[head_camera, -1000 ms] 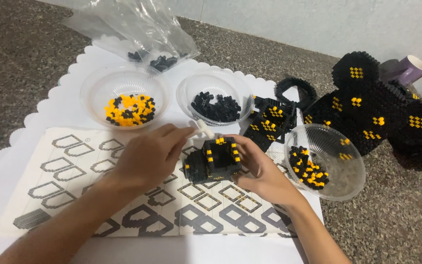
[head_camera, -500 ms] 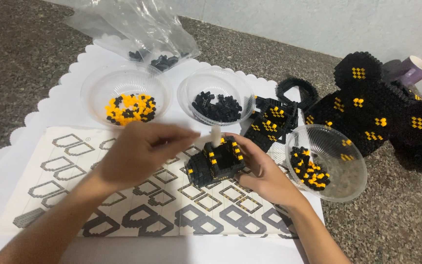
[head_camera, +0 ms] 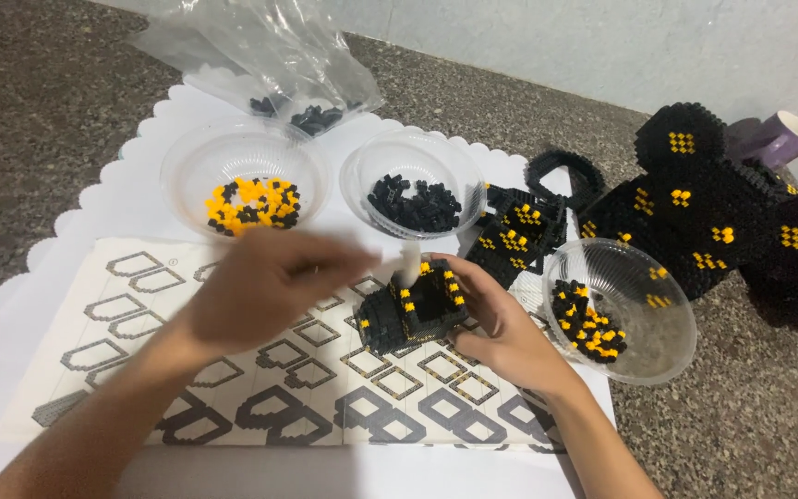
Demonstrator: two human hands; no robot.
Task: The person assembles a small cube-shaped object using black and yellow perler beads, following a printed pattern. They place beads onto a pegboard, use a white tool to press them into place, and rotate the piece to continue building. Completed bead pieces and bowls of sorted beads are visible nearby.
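Over patterned paper (head_camera: 233, 388), right hand (head_camera: 501, 328) grips brick model (head_camera: 410, 310); blurred left hand's (head_camera: 260, 291) grip unclear.

left hand (head_camera: 260, 296): bare, no glove, no ring seen, motion-blurred
right hand (head_camera: 501, 328): bare, no ring
forearms: bare, no sleeves, no watch

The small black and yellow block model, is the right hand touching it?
Touching. The head view shows the right hand cupped around the small black and yellow block model, fingers pressed on its side.
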